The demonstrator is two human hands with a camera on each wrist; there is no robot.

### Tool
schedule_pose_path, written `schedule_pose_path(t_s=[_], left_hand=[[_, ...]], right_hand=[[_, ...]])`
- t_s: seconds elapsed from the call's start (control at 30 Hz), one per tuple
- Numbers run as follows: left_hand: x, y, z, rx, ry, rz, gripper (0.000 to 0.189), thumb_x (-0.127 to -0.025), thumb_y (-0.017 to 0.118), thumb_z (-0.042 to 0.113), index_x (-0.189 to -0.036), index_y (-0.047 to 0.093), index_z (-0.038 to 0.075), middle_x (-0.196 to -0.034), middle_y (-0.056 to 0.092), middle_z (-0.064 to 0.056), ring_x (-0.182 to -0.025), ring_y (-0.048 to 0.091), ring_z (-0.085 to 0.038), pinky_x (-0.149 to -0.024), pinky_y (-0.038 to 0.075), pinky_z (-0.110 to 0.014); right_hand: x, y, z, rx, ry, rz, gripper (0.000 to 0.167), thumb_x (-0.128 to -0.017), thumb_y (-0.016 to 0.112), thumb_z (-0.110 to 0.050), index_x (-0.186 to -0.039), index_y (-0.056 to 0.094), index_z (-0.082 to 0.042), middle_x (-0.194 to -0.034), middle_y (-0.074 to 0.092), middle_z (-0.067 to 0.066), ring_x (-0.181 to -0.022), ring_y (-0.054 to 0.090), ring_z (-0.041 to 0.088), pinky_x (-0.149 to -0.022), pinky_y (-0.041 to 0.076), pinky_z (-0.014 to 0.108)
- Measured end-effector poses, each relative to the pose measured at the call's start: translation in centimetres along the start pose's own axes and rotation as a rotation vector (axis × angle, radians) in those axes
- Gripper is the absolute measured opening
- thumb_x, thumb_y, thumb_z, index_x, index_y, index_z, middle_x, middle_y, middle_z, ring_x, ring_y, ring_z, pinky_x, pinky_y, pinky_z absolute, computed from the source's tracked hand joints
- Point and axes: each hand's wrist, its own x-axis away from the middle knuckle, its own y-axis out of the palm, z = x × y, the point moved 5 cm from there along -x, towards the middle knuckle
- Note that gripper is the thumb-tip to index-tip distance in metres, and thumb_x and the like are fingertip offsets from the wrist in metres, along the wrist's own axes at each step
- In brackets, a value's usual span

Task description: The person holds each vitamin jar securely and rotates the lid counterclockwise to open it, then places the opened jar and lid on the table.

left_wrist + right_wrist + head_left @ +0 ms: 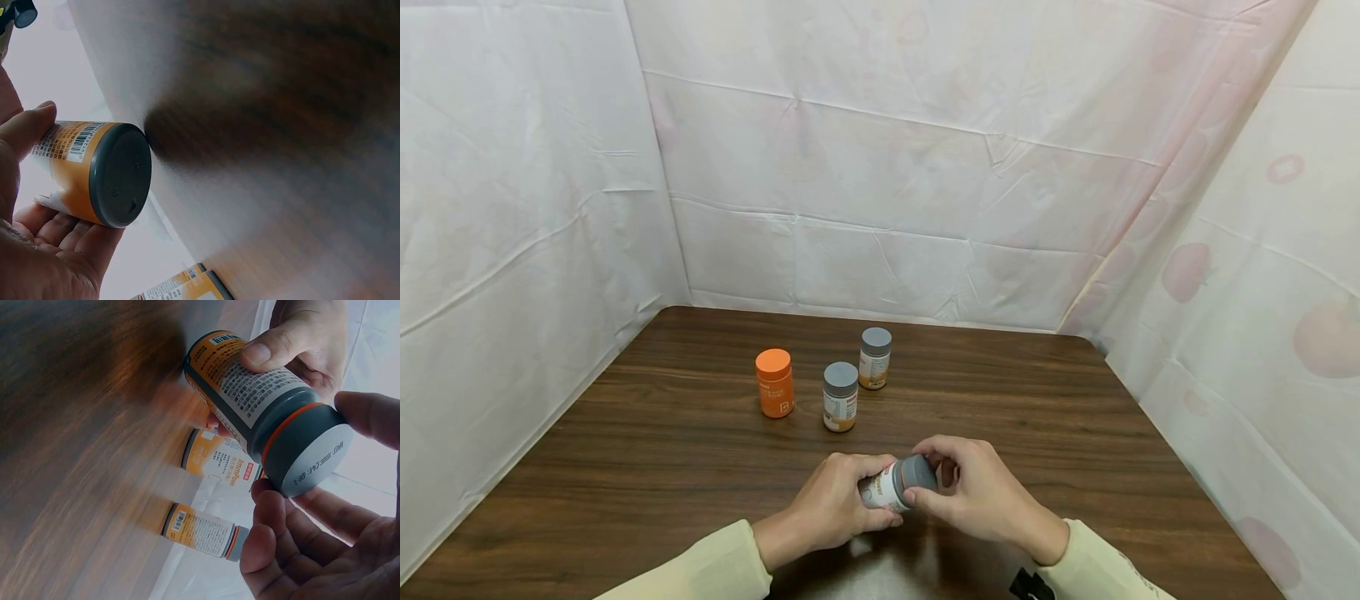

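Tilted between my two hands is a supplement bottle [883,490] with a grey lid [309,450] and a white and orange label. My left hand [842,500] grips the bottle's body, its thumb across the label in the right wrist view. My right hand [977,492] pinches the lid by its edge, thumb on one side and fingers on the other. A thin orange ring shows under the lid's rim. The bottle's dark base [122,175] faces out in the left wrist view, close over the table.
An orange bottle [775,387] stands upright on the brown wooden table [1060,392], left of a grey-lidded bottle [840,408]. Another grey-lidded bottle [875,362] stands behind, slightly to the right. Pale cloth sheets [880,167] hang around the table's back and sides.
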Motion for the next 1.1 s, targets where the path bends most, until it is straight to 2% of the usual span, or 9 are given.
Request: schedule_pose_path(t_s=[0.13,0.33,0.8,0.93,1.1], left_hand=[[0.04,-0.03,0.03,-0.006,0.005,0.002,0.041,-0.074,0.094,0.026,-0.108,0.072,0.036,-0.089,0.067,0.02,-0.075,0.06,0.001,-0.067,0.05,-0.021],[0.1,-0.1,0.12,-0.006,0.009,0.005,0.042,-0.074,0.094,0.025,-0.109,0.072,0.035,-0.09,0.068,0.02,-0.076,0.06,0.001,-0.068,0.05,-0.021],[0.09,-0.09,0.02,0.013,-0.001,-0.008,0.046,-0.076,0.094,0.026,-0.116,0.073,0.032,-0.098,0.071,0.016,-0.081,0.062,0.001,-0.072,0.051,-0.022],[0.13,-0.1,0.09,0.006,-0.006,-0.012,0.044,-0.076,0.094,0.026,-0.113,0.073,0.033,-0.095,0.07,0.017,-0.08,0.062,0.0,-0.071,0.051,-0.022],[0.14,-0.06,0.27,-0.009,0.008,-0.003,0.04,-0.075,0.094,0.024,-0.107,0.072,0.035,-0.088,0.067,0.019,-0.075,0.06,0.001,-0.067,0.05,-0.021]], right_hand=[[0.14,-0.07,-0.19,0.001,-0.051,0.005,0.033,-0.082,0.088,-0.03,-0.11,0.071,-0.022,-0.082,0.062,-0.008,-0.071,0.059,0.017,-0.06,0.049,0.025],[0.24,-0.16,-0.4,0.02,-0.106,0.017,0.042,-0.076,0.091,-0.019,-0.113,0.07,-0.022,-0.089,0.061,-0.011,-0.078,0.059,0.016,-0.066,0.053,0.029],[0.24,-0.18,-0.73,0.029,-0.142,-0.001,0.055,-0.07,0.092,-0.008,-0.118,0.069,-0.021,-0.107,0.065,-0.015,-0.089,0.06,0.01,-0.074,0.053,0.034],[0.31,-0.19,-0.84,0.035,-0.142,-0.003,0.055,-0.072,0.092,-0.013,-0.12,0.068,-0.023,-0.106,0.064,-0.015,-0.09,0.06,0.01,-0.075,0.053,0.035],[0.24,-0.37,-0.57,0.037,-0.084,0.014,0.046,-0.081,0.088,-0.033,-0.121,0.067,-0.024,-0.095,0.062,-0.011,-0.085,0.06,0.015,-0.073,0.053,0.033]])
